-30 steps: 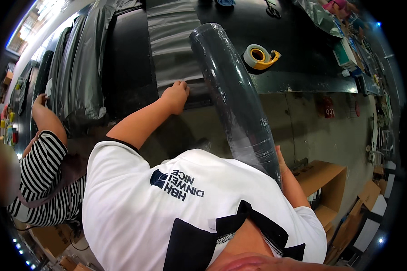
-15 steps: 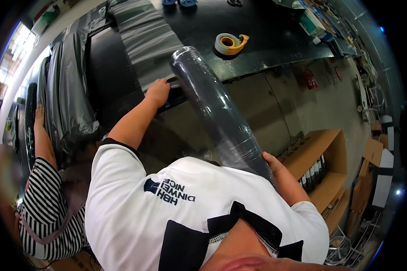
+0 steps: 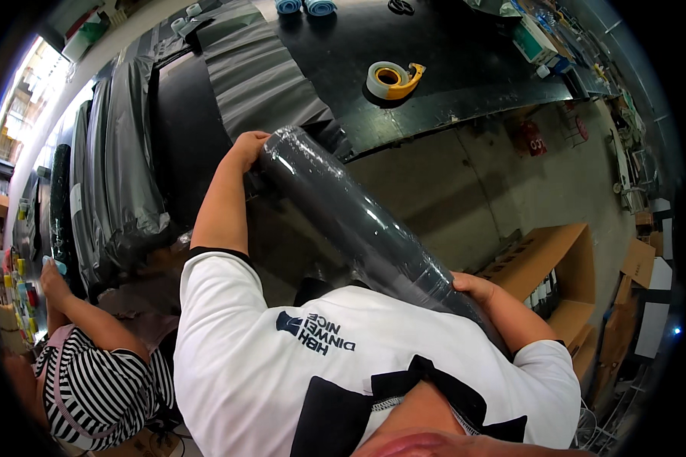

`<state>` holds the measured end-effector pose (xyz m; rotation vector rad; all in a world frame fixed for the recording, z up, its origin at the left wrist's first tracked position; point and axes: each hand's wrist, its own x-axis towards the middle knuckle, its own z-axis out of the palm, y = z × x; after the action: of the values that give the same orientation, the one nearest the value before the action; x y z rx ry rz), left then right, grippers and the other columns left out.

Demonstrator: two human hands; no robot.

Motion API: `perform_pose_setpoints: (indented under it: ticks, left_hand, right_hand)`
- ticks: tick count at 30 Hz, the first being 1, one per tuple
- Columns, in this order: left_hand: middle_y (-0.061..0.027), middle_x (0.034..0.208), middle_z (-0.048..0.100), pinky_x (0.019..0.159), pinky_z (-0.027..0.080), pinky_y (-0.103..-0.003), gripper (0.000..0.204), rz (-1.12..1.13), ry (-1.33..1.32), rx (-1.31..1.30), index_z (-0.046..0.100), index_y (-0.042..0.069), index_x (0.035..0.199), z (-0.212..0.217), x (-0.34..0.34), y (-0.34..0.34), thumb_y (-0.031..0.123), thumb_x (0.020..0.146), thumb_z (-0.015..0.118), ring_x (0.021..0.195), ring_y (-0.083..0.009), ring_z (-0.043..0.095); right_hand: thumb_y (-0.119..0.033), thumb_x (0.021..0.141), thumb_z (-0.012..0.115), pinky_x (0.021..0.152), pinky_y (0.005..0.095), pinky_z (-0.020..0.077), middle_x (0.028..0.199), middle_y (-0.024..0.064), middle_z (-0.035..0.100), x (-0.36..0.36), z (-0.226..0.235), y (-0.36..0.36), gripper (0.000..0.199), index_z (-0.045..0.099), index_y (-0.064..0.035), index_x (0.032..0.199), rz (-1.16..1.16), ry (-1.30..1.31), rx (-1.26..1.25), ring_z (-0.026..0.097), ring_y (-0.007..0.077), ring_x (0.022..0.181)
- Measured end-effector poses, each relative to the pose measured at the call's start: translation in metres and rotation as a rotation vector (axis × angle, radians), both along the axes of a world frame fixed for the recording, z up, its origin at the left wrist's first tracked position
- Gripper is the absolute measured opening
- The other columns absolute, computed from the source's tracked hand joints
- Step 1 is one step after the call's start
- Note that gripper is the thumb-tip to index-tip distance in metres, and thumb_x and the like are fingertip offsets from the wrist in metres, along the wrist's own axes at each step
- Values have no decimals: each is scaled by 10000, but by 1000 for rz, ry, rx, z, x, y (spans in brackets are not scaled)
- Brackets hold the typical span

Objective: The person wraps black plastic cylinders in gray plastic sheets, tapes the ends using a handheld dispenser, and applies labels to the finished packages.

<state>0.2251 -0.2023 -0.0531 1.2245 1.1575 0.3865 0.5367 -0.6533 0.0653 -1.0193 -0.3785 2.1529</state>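
Observation:
A long dark grey roll (image 3: 366, 225) wrapped in shiny clear film lies slantwise in front of my chest, its far end close to the table's edge. My left hand (image 3: 249, 150) is closed at the left side of that far end, its fingertips partly hidden by the roll. Lower down, my right hand (image 3: 476, 289) grips the near end, thumb on top and the other fingers out of sight underneath. Just beyond the far end, a crinkled grey plastic sheet (image 3: 251, 68) lies over the table.
On the black table (image 3: 465, 61) sit a yellow tape dispenser (image 3: 392, 80) and blue rolls (image 3: 320, 7). Grey plastic-covered bundles (image 3: 122, 152) lie at left. A co-worker in a striped top (image 3: 103, 381) is at lower left. An open cardboard box (image 3: 572, 259) stands at right.
The roll's far end has come down and left, nearer to me. My left hand has gone from the plastic sheet's edge to the roll's end. The co-worker's arm has lowered.

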Motion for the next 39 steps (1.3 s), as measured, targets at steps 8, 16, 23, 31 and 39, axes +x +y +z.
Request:
perform_pose_setpoints:
  ticks: [8,16,23,31,39]
  left_hand:
    - [-87,889,726,722,520,-304,209,13,123,401,741,47,1016,23,-1,-23,178,860,693,778,-184,672]
    - [-72,1049,645,843,482,-393,181,105,422,1801,698,136,979,57,42,-101,125,806,647,1021,-325,595]
    - [-196,1037,660,894,485,-473,240,463,593,640,656,41,1004,-1,43,-109,127,783,619,1059,-435,587]
    - [-242,910,660,814,494,-502,152,-196,543,705,614,17,895,37,58,-213,121,784,605,907,-437,622]
    - [-264,895,647,805,488,-509,139,64,398,833,597,-3,862,57,65,-146,114,787,589,905,-455,611]
  right_hand:
    - [-473,818,674,1014,357,444,1224,106,643,22,-11,-1,662,575,-37,1306,35,-12,-50,598,203,1127]
    - [-469,829,664,1014,358,446,1225,105,644,35,-21,-3,650,575,-37,1307,26,-9,-75,601,203,1127]
    - [-466,839,655,1013,359,448,1225,104,645,47,-40,6,640,574,-37,1308,-3,11,-83,603,202,1127]
    - [-464,863,627,1007,359,461,1226,109,646,49,-54,30,625,569,-30,1310,-68,-30,-18,612,209,1122]
    - [-448,879,593,971,356,489,1216,125,652,18,-23,126,598,570,-31,1307,-110,7,109,631,234,1091]
